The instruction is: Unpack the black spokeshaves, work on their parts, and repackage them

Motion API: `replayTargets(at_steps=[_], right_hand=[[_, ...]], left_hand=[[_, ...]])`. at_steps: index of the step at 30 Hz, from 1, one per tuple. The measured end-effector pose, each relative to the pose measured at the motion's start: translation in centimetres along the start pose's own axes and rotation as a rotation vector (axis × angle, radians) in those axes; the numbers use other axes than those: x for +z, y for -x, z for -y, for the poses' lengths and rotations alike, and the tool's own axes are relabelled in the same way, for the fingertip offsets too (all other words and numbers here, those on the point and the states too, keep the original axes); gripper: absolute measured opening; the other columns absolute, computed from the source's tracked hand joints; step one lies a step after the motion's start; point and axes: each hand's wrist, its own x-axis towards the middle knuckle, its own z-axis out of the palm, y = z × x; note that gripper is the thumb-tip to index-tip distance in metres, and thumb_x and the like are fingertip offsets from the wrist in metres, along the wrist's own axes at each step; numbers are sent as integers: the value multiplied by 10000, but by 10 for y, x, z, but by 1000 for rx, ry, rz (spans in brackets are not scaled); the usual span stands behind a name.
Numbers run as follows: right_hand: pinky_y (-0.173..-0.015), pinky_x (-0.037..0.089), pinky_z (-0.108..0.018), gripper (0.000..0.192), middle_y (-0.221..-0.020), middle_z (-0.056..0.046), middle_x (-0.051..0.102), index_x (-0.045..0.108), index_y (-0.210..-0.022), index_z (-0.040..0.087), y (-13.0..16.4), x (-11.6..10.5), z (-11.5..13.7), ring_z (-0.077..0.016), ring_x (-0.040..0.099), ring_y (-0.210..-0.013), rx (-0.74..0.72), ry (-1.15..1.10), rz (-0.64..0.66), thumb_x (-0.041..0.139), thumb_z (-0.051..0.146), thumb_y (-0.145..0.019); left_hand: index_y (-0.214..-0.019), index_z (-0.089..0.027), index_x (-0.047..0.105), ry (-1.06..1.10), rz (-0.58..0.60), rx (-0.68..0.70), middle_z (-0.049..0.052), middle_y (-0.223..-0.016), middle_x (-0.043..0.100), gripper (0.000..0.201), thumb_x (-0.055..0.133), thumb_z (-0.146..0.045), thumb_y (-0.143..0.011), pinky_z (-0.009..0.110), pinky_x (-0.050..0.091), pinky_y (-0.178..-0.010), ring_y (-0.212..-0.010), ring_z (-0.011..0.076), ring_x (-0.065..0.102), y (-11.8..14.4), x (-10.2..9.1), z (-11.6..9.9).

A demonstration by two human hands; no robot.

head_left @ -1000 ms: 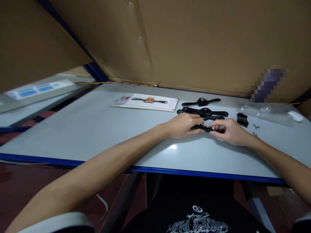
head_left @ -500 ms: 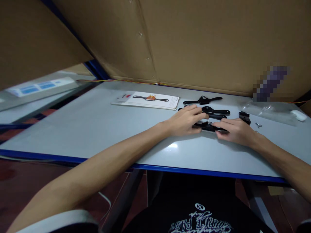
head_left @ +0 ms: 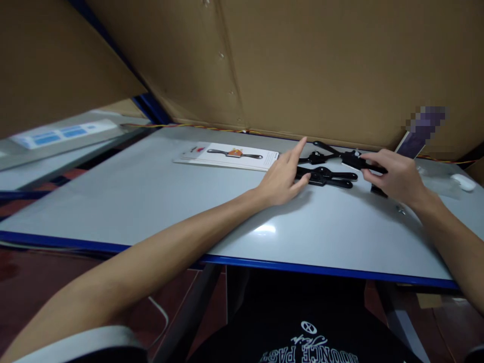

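My right hand [head_left: 397, 174] pinches one handle of a black spokeshave [head_left: 351, 160], which is tilted and raised above the back right of the table. A silvery screw shows on its body. My left hand [head_left: 282, 176] is open, fingers spread, over the left ends of two black spokeshave bodies [head_left: 342, 176] lying side by side. Behind them rests another spokeshave [head_left: 314, 158], partly hidden by the left fingers and near the raised one. Under my right hand a stack of black metal pieces [head_left: 378, 191] is partly covered. Small silvery screws [head_left: 401, 210] lie nearby.
A flat package [head_left: 227, 159] picturing a spokeshave lies left of my left hand. Clear plastic [head_left: 438, 184] and a white rounded object [head_left: 463, 182] are at the right. Cardboard [head_left: 302, 65] walls the back. Blue edging [head_left: 321, 269] runs along the table's front.
My right hand has lifted the spokeshave from the front of the row and carried it back and to the right. My left hand has let go and spread its fingers.
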Motion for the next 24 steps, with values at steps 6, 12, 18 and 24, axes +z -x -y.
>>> replayTargets(at_steps=[6, 12, 18, 24], right_hand=[[-875, 562, -455, 350, -1166, -87, 781, 745, -1268, 298, -19, 9, -17, -306, 726, -1015, -32, 20, 81, 556, 369, -983], [-764, 527, -396, 387, -1157, -120, 764, 711, -1306, 227, -47, 24, -12, -276, 711, -919, -97, 112, 182, 551, 351, -975], [-821, 544, -403, 385, -1170, -133, 783, 726, -1253, 179, -64, 41, -1, -296, 734, -996, -133, 51, 258, 576, 315, -926], [-872, 564, -401, 414, -1148, -90, 810, 749, -1241, 218, -60, 46, 2, -274, 747, -962, -86, -130, 250, 643, 305, -850]], left_hand=[[-1525, -154, 489, -91, 300, 106, 226, -1631, 449, 566, 464, -420, -1026, 607, 377, -1201, -1492, 385, 444, 2, 4, -2], [-1506, -165, 565, -138, 386, 170, 199, -1645, 468, 526, 460, -417, -1056, 615, 358, -1225, -1516, 388, 446, -1, -1, -2], [-1330, -157, 659, -55, 352, 258, 197, -1439, 632, 377, 484, -322, -1039, 562, 467, -1129, -1316, 332, 619, 3, -7, -11], [-1288, -171, 629, -108, 354, 248, 159, -1241, 702, 335, 499, -347, -1035, 503, 530, -1014, -1122, 302, 681, 8, -9, -32]])
